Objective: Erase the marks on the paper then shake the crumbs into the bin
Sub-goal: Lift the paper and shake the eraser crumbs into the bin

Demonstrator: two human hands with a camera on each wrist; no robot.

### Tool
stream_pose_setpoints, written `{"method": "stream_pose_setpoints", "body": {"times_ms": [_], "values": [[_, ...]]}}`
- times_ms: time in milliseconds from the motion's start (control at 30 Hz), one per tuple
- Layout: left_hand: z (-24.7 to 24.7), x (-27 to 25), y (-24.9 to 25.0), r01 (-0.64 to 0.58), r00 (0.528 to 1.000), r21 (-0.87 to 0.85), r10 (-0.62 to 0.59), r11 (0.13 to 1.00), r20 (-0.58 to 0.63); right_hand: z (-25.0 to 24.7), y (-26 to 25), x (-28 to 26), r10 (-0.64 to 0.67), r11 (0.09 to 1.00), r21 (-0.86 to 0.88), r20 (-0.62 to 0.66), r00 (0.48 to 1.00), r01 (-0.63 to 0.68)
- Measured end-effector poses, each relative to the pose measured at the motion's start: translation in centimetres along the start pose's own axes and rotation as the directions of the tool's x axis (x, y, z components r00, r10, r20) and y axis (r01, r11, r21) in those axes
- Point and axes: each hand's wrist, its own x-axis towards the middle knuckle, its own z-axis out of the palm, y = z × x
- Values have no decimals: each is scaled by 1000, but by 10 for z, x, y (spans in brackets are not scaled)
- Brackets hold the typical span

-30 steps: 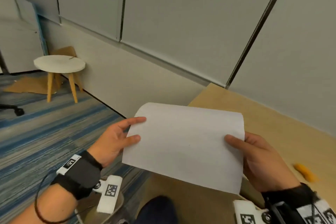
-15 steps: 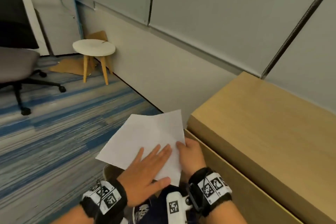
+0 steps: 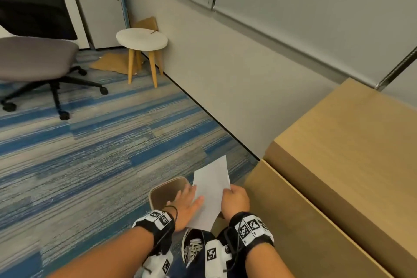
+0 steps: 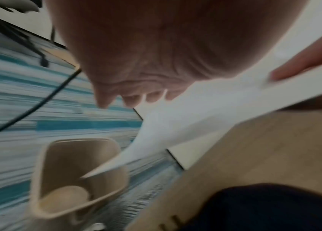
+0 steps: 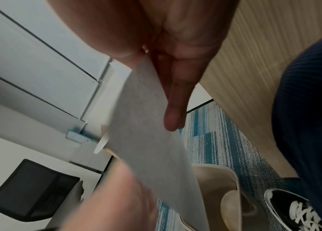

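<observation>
the paper (image 3: 212, 189) is low in the centre of the head view, tilted steeply with one corner pointing up the frame and the other end dipping toward the bin (image 3: 161, 194). the bin sits on the striped blue carpet (image 3: 90, 153) just left of the paper, its tan rim open to the camera. in the left wrist view a lower corner of the paper (image 4: 186, 121) hangs right over the bin's (image 4: 43, 179) mouth, near the bottom left of that frame.

the right hand (image 3: 234, 201) grips the paper's right edge; in the right wrist view the thumb sits on one face and the fingers (image 5: 176, 96) lie long and together along the other, so the sheet (image 5: 146, 132) is pinched between them. the left hand (image 3: 186, 204) lies flat against the paper's left face, fingers straight and close together, thumb stretched onto the sheet; it presses rather than clasps.

a light wooden desk (image 3: 338, 165) fills the right side of the head view, its end panel just beside the right hand. a black and white shoe (image 3: 194, 248) shows at the bottom centre, below the paper. far up the frame on the left stand a grey office chair (image 3: 33, 59) and a small round white stool (image 3: 142, 38) on wooden legs, both well apart from the bin.
</observation>
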Motion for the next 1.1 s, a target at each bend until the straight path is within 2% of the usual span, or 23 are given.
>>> {"method": "stream_pose_setpoints", "body": {"times_ms": [67, 100, 133, 167, 200, 233, 300, 333, 400, 467, 500, 533, 600, 667, 733, 800, 867, 967, 1100], "values": [[2, -2, 7, -143, 989, -102, 146, 984, 15, 5, 2, 4, 7, 1000, -9, 4, 1000, -7], [0, -3, 9, -92, 993, -112, 99, 989, 62, 8, 3, 6, 10, 1000, -12, -1, 1000, -10], [1, 1, 3, 13, 997, -124, -4, 992, 74, 11, 4, 5, 10, 1000, -15, -3, 1000, -10], [1, 4, -2, 116, 993, -103, -112, 988, 37, 13, 6, 5, 5, 1000, -11, -6, 1000, -6], [-2, 9, -6, 131, 991, -102, -132, 986, -3, 14, 7, 5, -4, 1000, -6, -7, 1000, 4], [-4, 12, -4, 71, 997, -145, -74, 987, -14, 13, 7, 7, -14, 1000, -11, -7, 1000, 14], [0, 18, -13, -55, 996, -258, 71, 965, 52, 8, 1, 6, -31, 999, -9, -11, 999, 31], [7, 27, -29, -7, 996, -349, 38, 937, 83, 5, -4, 1, -50, 999, 4, -7, 999, 50], [12, 32, -48, 89, 996, -447, -68, 890, 62, -9, -17, -14, -117, 992, 57, 16, 993, 116], [-17, 11, -22, 144, 985, -543, -173, 828, -3, -36, -38, -32, -222, 970, 107, 13, 975, 219], [-34, 2, -1, 110, 983, -580, -174, 807, -54, -52, -50, -41, -274, 954, 120, -10, 962, 273], [-49, -4, 18, 71, 983, -667, -164, 742, -78, -71, -61, -54, -326, 935, 134, -44, 944, 329], [-75, -9, 52, -45, 980, -782, -123, 622, -155, -110, -80, -80, -400, 886, 205, -114, 909, 415], [-100, -19, 90, -205, 967, -814, -15, 543, -254, -150, -95, -102, -417, 830, 338, -153, 896, 444], [-118, -34, 127, -366, 930, -802, 147, 472, -337, -185, -102, -121, -400, 759, 484, -184, 898, 437], [-131, -48, 162, -487, 873, -752, 274, 443, -404, -220, -103, -135, -370, 687, 581, -239, 898, 437], [-138, -60, 194, -541, 841, -710, 318, 451, -439, -255, -97, -145, -314, 665, 600, -317, 895, 445], [-137, -71, 239, -609, 792, -591, 442, 529, -420, -303, -74, -155, -230, 685, 584, -393, 890, 435], [-120, -72, 296, -678, 733, -420, 597, 603, -326, -352, -28, -160, -108, 828, 433, -501, 859, 357]]}}
